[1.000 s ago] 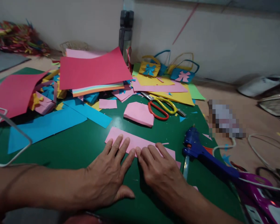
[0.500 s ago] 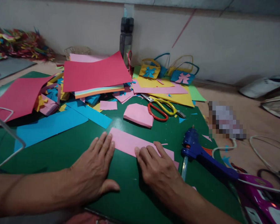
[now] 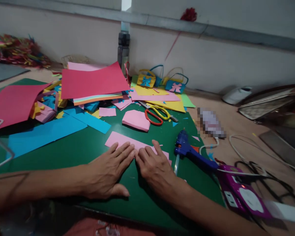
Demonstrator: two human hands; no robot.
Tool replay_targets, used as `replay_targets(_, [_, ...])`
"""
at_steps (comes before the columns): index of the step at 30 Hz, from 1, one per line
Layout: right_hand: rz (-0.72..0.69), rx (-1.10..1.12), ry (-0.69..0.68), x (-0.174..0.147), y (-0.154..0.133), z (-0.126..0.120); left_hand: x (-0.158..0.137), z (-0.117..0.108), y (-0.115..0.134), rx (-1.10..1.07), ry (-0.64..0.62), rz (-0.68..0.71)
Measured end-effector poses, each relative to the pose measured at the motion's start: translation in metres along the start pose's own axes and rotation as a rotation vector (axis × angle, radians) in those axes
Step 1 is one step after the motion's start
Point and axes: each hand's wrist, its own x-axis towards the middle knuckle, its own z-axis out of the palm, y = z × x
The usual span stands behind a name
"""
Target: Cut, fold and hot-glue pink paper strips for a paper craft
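Note:
A folded strip of pink paper (image 3: 115, 139) lies flat on the green table board (image 3: 93, 157). My left hand (image 3: 108, 175) rests on its near edge, fingers stretched out flat and thumb apart. Beside it, my right hand (image 3: 156, 165) presses on the strip's right part with curled fingers, the fingertips of both hands almost meeting. Just beyond sits a folded pink paper piece (image 3: 135, 120). Scissors with red and yellow handle rings (image 3: 155, 123) lie against its right side. A blue glue gun (image 3: 188, 148) with a clear glue stick is right of my right hand.
Blue paper strips (image 3: 49, 129) and red sheets (image 3: 93, 80) cover the left and back. Small paper bags with bows (image 3: 175, 86) stand by the wall. At right are a purple power strip (image 3: 238, 193), cables and a blurred-out object (image 3: 211, 123).
My left hand has slid right along the pink strip, from its left end to close beside my right hand. The right hand stays on the strip. The camera view has shifted.

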Motion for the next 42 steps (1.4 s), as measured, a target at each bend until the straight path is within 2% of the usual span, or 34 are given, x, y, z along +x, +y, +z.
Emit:
replay_targets(7, [0.328, 0.325, -0.143, -0.017, 0.03, -0.004, -0.018, 0.018, -0.007, 0.072, 0.052, -0.044])
replay_targets(13, [0.453, 0.58, -0.063, -0.005, 0.036, -0.006, -0.026, 0.023, -0.01, 0.152, 0.165, -0.084])
replay_targets(17, [0.481, 0.697, -0.096, 0.016, 0.033, -0.011, -0.025, 0.02, -0.008, 0.19, 0.164, -0.073])
replay_targets(21, [0.482, 0.735, -0.195, 0.035, 0.03, -0.015, -0.024, 0.021, -0.006, 0.211, 0.189, -0.087])
replay_targets(25, [0.472, 0.739, -0.238, 0.044, 0.028, -0.016, -0.022, 0.022, -0.004, 0.229, 0.176, -0.131])
replay_targets(42, [0.524, 0.611, -0.305, 0.005, 0.036, -0.014, -0.02, 0.022, 0.0, 0.21, 0.154, -0.162])
